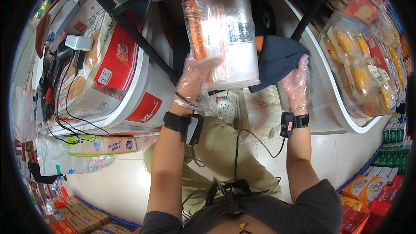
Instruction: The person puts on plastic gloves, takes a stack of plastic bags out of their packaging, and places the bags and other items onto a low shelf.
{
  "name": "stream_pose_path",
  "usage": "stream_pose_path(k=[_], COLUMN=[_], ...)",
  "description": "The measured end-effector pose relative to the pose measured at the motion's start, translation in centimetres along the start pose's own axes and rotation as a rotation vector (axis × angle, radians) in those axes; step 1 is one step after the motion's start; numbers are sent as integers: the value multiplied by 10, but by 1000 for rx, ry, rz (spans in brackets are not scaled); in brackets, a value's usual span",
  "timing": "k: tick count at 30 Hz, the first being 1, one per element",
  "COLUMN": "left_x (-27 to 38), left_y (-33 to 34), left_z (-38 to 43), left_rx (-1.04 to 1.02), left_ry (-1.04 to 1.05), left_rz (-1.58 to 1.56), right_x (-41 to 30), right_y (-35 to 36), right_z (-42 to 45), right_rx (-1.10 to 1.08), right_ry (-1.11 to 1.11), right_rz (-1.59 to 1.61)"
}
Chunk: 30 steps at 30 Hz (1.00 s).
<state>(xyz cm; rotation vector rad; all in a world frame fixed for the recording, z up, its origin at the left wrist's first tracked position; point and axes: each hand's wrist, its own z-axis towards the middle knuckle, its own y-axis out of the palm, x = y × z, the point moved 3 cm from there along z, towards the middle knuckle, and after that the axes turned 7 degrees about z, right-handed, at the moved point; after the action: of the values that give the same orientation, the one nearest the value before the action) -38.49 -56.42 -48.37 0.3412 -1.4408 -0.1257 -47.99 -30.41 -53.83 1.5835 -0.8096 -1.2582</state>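
My left hand (198, 71), in a clear plastic glove, grips a thick pack of clear plastic bags (239, 57) by its lower left side, thumb on top. Orange and black print and a red stripe run along the pack. In my right hand (296, 83), also gloved in clear plastic, is the right edge of a dark blue cloth item (281, 60) that looks like a cap, with an orange patch. Part of the cloth lies hidden behind the bags. Each wrist wears a black strap with a small device.
Packaged bread (113, 58) fills a white display bin on the left, with a power adapter (79, 43) and cables above it. Packaged bread (357, 68) also sits in the right bin. A black frame leg (148, 48) slants beside the left bin. Boxes (369, 182) line the lower right.
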Motion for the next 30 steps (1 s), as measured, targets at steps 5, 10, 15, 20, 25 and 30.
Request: stream_pose_path(k=[5,10,15,20,25,30], left_x=[-4,-34,-54,-83,-90,-72], left_y=[5,22,76,85,92,81], left_z=[-3,7,5,13,2,-17], left_rx=[68,26,201,84,97,41], left_ry=[-88,121,72,259,273,179], left_rz=[-18,147,33,470,627,691], right_x=[-4,71,91,73,74,46], right_y=[-28,-65,-68,-16,-41,-15], right_z=[-27,-47,-22,-13,7,-8], right_rx=[-613,-259,-162,96,148,-93], right_ry=[45,-84,-99,-93,11,-258], right_rz=[294,133,47,128,265,-215])
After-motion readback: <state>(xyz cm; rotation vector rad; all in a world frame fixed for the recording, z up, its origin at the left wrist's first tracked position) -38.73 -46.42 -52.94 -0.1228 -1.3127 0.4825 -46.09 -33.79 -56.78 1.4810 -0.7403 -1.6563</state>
